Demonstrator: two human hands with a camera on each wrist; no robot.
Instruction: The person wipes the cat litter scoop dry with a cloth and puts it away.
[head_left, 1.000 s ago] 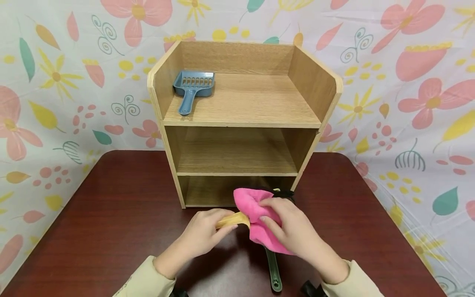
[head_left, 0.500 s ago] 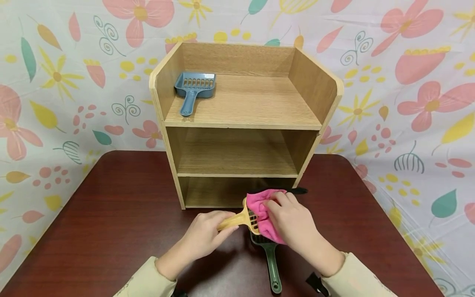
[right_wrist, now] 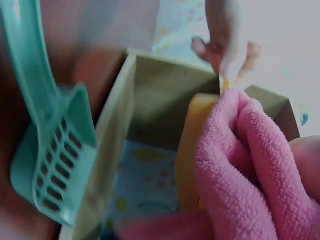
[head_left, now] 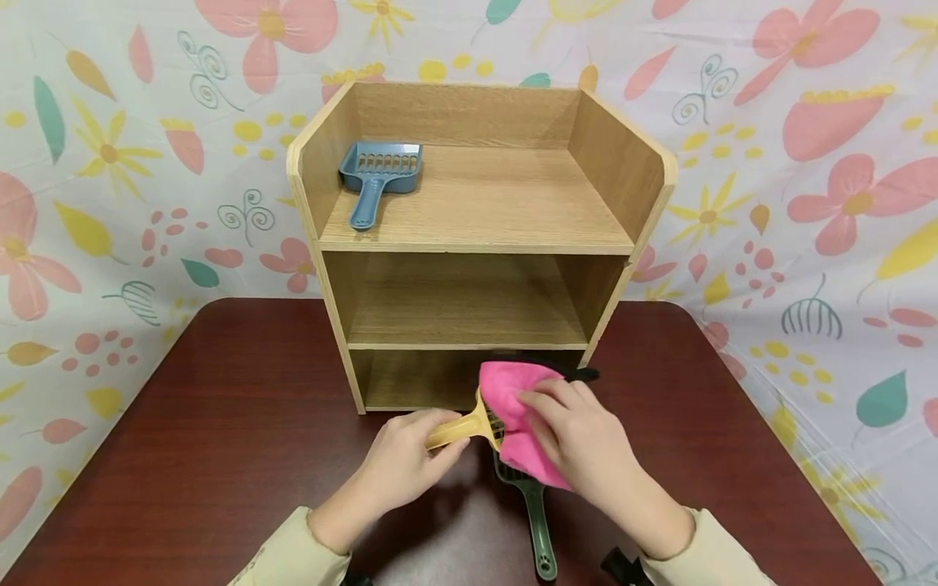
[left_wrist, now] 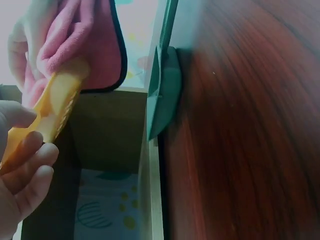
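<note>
My left hand grips the handle of a yellow slotted litter scoop, held above the table in front of the shelf. In my right hand is a bunched pink cloth, pinched and pressed over the scoop's head. The cloth hides most of that head; some slots show at its left edge. Fluffy folds of the cloth wrap the yellow scoop in the right wrist view. A dark hem edges the cloth in the left wrist view. Below the cloth lies a green litter scoop, partly covered from above.
A three-tier wooden shelf stands at the back of the dark red table. On its top tier, at the left, a blue slotted scoop sits in a blue holder. A black strip shows behind the cloth; its kind is unclear.
The right hand has shifted the cloth over the yellow scoop's head, first right, baring more slots, then slightly back left. The left hand keeps its grip on the handle, nearly still.
</note>
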